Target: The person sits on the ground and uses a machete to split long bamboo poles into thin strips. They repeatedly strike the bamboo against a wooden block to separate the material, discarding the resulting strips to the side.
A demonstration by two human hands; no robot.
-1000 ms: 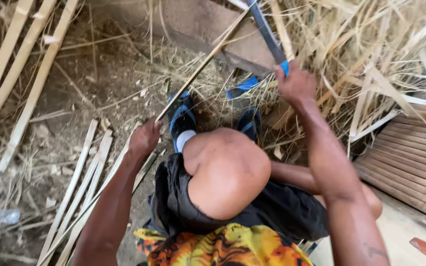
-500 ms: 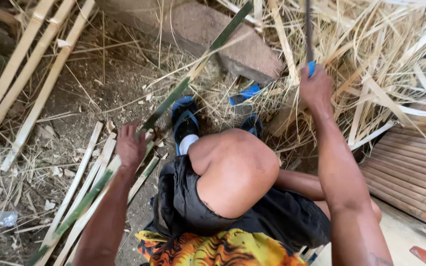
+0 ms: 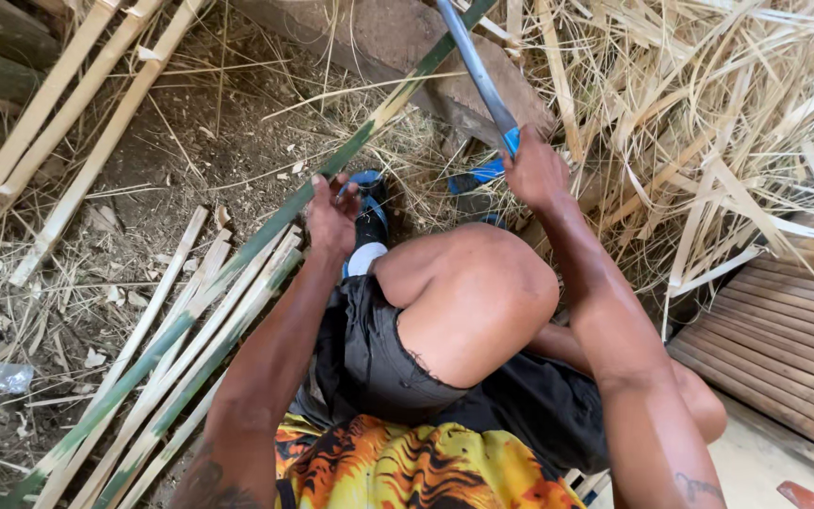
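Observation:
I sit with my knee raised in the middle of the view. My left hand (image 3: 333, 215) grips a long green bamboo strip (image 3: 237, 259) that runs from the lower left up to the top centre. My right hand (image 3: 534, 172) is closed on the blue handle of a long metal blade (image 3: 475, 71), which points up and to the left, its upper part close to the strip's far end. A foot in a dark shoe with blue trim (image 3: 370, 209) rests on the ground just right of my left hand.
Several split bamboo strips (image 3: 176, 349) lie on the dirt at lower left, pale ones (image 3: 68, 132) at upper left. A heap of dry bamboo shavings (image 3: 708, 123) fills the upper right. A wooden block (image 3: 398, 42) lies ahead, slatted boards (image 3: 784, 339) at right.
The bamboo strip has turned its green side up and my left hand has slid up along it. My right hand has tilted the blade from upright to leaning left.

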